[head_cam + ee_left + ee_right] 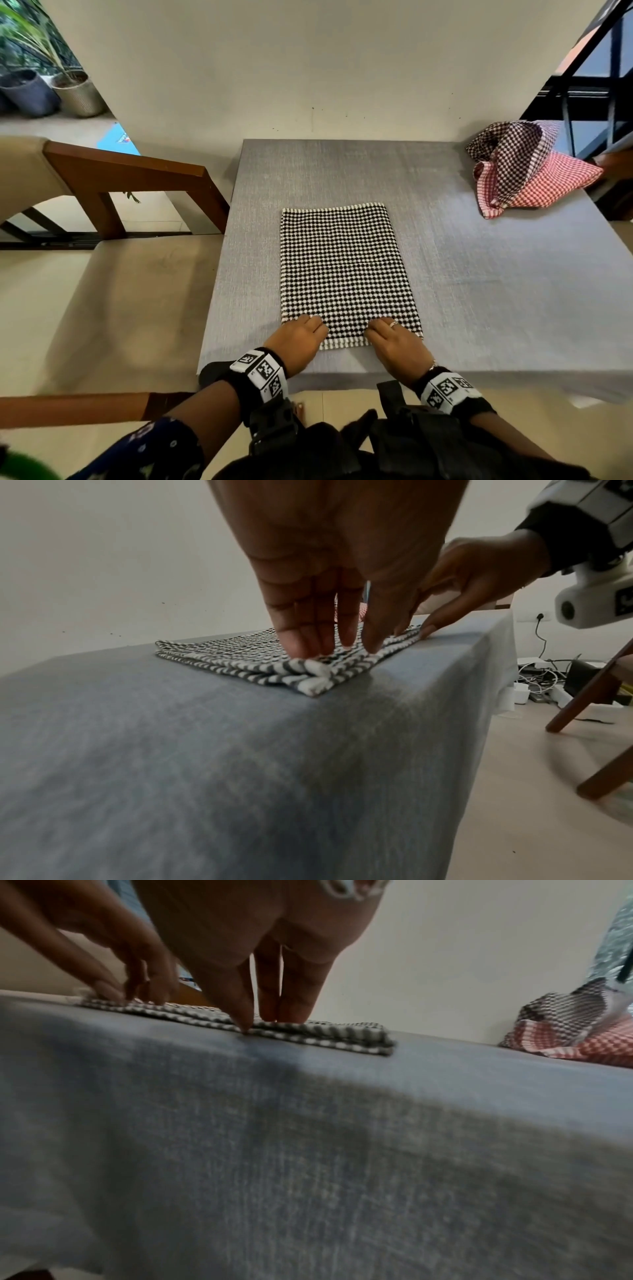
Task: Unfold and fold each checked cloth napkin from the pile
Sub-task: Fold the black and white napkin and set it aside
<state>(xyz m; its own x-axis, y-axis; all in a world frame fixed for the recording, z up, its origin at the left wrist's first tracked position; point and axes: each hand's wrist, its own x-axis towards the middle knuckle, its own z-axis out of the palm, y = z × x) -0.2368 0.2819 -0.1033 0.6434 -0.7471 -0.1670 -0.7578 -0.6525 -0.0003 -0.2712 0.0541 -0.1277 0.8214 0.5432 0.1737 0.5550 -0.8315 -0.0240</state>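
Observation:
A black-and-white checked napkin (342, 267) lies flat on the grey table (479, 291), folded double into a tall rectangle. My left hand (318, 325) presses straight fingertips on its near left corner, and the left wrist view shows this hand (335, 647) on the napkin (222, 653). My right hand (380, 329) presses down on the near right part. In the right wrist view that hand (263, 1023) stands fingers-down on the napkin (325, 1034), thumb tip at the near edge. The pile (524, 171) of a dark and a red checked napkin lies crumpled at the far right corner.
A wooden-framed chair (130, 178) stands left of the table. Plant pots (51, 89) sit far left. A black railing (599, 68) rises behind the pile. Cables and chargers (541, 680) lie on the floor by chair legs (599, 696).

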